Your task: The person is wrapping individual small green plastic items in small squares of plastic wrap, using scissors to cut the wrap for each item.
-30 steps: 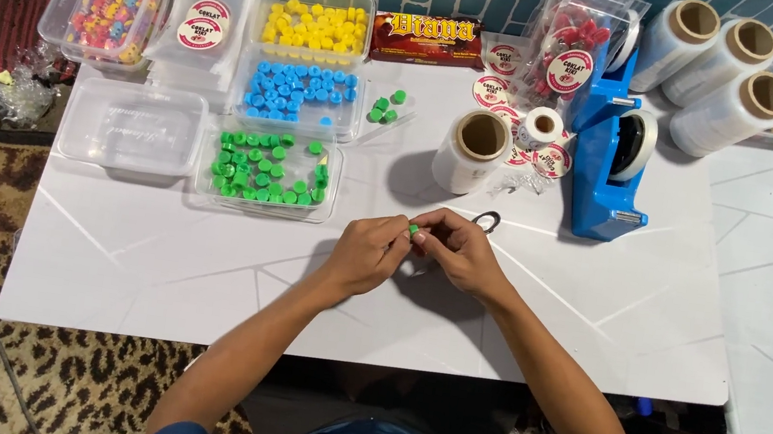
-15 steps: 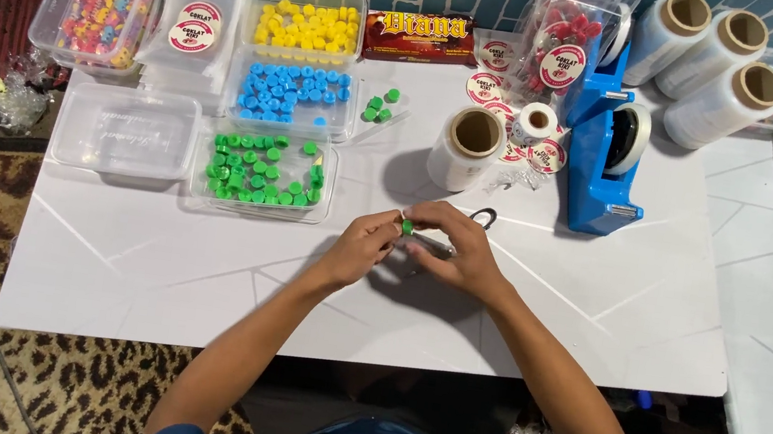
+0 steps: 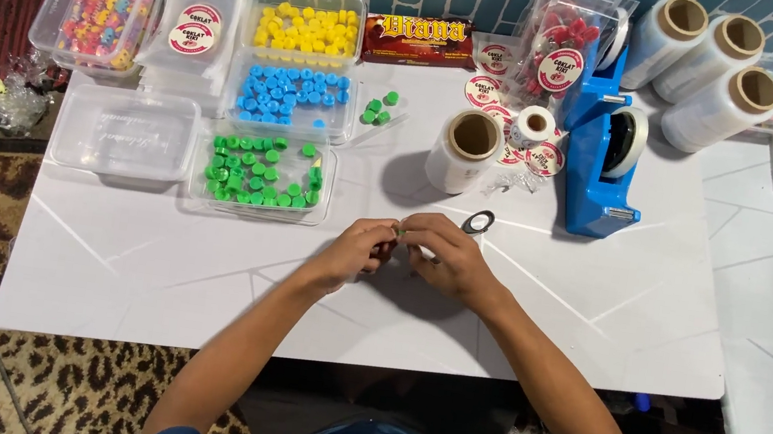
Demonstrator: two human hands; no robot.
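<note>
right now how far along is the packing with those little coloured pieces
Filled clear bags already stand at the back. In hand: the left hand and right hand meet over the white table, pinching something small that is mostly hidden. Still left: full trays of green pieces, blue pieces and yellow pieces.

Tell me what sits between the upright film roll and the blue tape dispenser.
Head view: a small white tape roll and round stickers lie between the film roll and the blue tape dispenser.
</note>
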